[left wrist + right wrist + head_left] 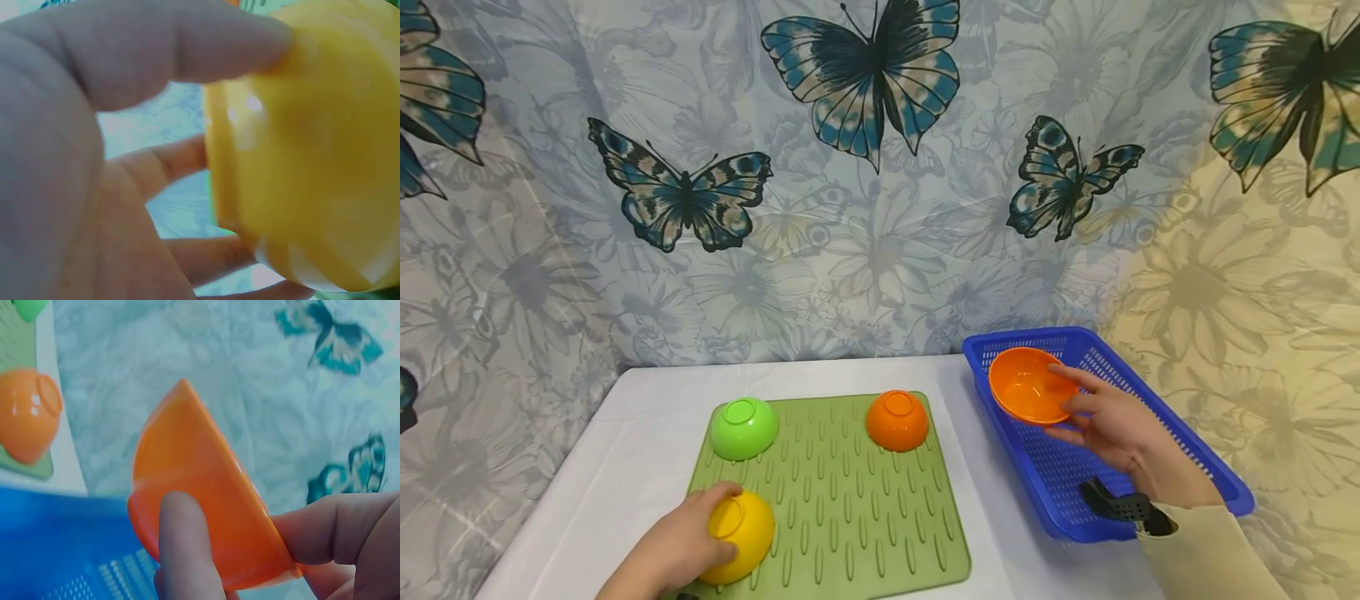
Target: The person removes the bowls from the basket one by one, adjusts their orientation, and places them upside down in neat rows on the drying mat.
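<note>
My left hand (688, 537) grips a yellow bowl (751, 533) that lies upside down at the near left of the green mat (842, 492). In the left wrist view thumb and fingers spread around the base of that yellow bowl (319, 144). Over the blue basket (1037, 487), my right hand (1116, 425) pinches the rim of an orange bowl (1028, 387), its hollow facing me. The right wrist view shows the same orange bowl (194, 506) between thumb and fingers.
A green bowl (745, 429) rests upside down at the mat's far left corner. Another orange bowl (897, 422) sits upside down at its far right corner. White cloth (595, 467) covers the table, and a butterfly-print curtain (880, 275) hangs behind it.
</note>
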A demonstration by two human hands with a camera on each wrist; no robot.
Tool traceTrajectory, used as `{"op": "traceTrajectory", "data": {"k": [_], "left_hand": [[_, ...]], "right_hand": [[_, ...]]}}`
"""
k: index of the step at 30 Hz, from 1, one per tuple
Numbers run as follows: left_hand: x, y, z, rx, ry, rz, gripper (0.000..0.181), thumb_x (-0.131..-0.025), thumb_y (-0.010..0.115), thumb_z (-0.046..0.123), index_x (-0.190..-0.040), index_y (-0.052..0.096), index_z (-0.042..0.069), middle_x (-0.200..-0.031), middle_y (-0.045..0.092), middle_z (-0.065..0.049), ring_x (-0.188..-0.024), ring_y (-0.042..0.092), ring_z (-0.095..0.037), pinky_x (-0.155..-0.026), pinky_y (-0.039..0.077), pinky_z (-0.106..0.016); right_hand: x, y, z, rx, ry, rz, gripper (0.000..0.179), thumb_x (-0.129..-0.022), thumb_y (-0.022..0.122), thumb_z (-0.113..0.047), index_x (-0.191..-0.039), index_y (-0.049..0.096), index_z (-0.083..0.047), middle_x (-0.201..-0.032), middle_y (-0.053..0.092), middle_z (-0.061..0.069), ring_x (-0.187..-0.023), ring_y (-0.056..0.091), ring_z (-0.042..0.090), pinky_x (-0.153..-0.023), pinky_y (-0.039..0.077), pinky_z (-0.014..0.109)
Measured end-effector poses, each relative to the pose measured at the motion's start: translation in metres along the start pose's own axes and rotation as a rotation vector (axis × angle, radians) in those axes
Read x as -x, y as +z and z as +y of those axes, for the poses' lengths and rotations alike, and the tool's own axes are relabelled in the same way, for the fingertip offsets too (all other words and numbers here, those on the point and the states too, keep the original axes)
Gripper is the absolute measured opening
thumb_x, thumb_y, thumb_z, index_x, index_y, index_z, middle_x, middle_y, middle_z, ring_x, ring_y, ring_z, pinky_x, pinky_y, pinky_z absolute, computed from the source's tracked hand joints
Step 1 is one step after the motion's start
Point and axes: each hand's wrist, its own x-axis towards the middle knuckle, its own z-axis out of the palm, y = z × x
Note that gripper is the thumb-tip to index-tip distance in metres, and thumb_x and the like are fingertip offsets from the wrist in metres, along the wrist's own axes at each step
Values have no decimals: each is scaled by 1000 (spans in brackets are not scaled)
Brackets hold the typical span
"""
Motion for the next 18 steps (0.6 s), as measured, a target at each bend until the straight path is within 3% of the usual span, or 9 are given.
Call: {"op": "traceTrajectory", "data": {"k": [4, 7, 9, 12, 15, 18], "left_hand": [[3, -2, 9, -118, 26, 36, 68, -62, 75, 17, -127, 55, 13, -126, 48, -23, -105, 49, -43, -75, 44, -59], [7, 1, 19, -190, 57, 99, 69, -68, 73, 19, -132, 52, 11, -134, 37, -32, -119, 31, -56, -80, 37, -68], [9, 2, 27, -162, 85, 150, 72, -74, 72, 26, -139, 45, 13, -141, 26, -32, -125, 20, -56, -85, 32, -70], [12, 3, 44, 22, 151, 181, 83, -77, 72, 42, -147, 32, 24, -149, 16, -23, -130, 20, -50, -91, 29, -68], [15, 3, 64, 362, 190, 113, 84, -77, 73, 46, -146, 26, 38, -153, 14, -8, -131, 26, -41, -94, 32, -62], [18, 4, 82, 576, 179, 65, 83, -75, 75, 44, -142, 26, 47, -154, 8, -1, -130, 31, -37, -93, 39, -54]], "right_hand": [[5, 17, 2, 65, -47, -24, 61, -91, 40, 8, -146, 31, -15, -146, 7, 22, -99, 58, 31, -83, 48, 47], [8, 32, 4, 90, -53, -24, 60, -90, 40, 8, -146, 31, -12, -147, 9, 21, -100, 57, 33, -82, 48, 48], [10, 42, 7, 97, -55, -27, 59, -89, 41, 8, -145, 32, -10, -147, 10, 21, -100, 57, 35, -81, 49, 48], [15, 61, 12, 94, -57, -35, 58, -88, 43, 8, -143, 35, -8, -146, 15, 20, -101, 56, 37, -80, 49, 49], [21, 81, 20, 81, -61, -48, 57, -87, 46, 9, -140, 39, -8, -144, 22, 21, -101, 55, 38, -78, 51, 49], [26, 102, 29, 56, -59, -73, 57, -84, 49, 10, -138, 43, -7, -142, 26, 22, -98, 56, 39, -75, 52, 49]]}}
